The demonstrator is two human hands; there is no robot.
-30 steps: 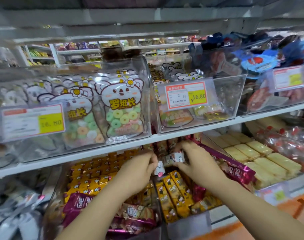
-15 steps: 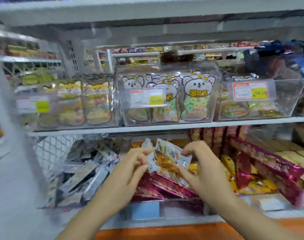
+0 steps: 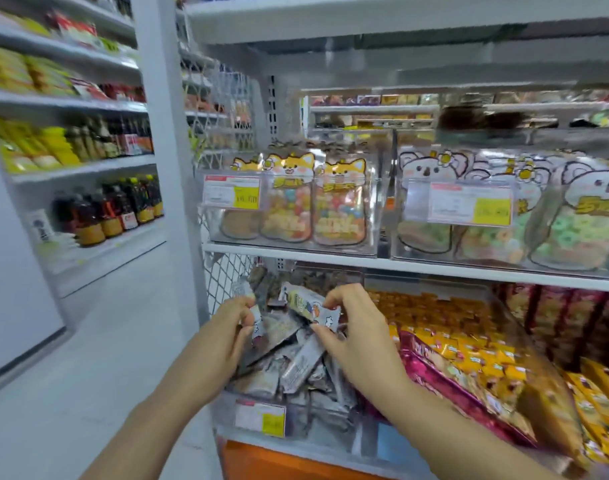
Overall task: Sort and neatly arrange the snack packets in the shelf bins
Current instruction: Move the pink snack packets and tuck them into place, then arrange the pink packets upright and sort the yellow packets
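Observation:
My right hand [image 3: 356, 334] pinches a small yellow and white snack packet [image 3: 310, 304] above the leftmost clear bin [image 3: 331, 433] on the lower shelf. That bin holds several loose silver packets [image 3: 298, 367]. My left hand [image 3: 227, 330] grips another small silvery packet [image 3: 254, 315] at the bin's left side. The two hands sit close together, a little apart, both over the silver pile.
Right of that bin lie yellow packets [image 3: 445, 327] and a pink-purple bag [image 3: 445, 379]. The shelf above carries clear bins of fox-shaped bags [image 3: 292, 202] and koala-shaped candy bags [image 3: 573, 216]. A white upright post [image 3: 171, 168] and a wire mesh side stand left; bottles [image 3: 105, 209] fill an aisle shelf beyond.
Both hands, with the small packets, have moved left from the yellow-packet bin to the silver-packet bin at the shelf's end. My view has swung left with them.

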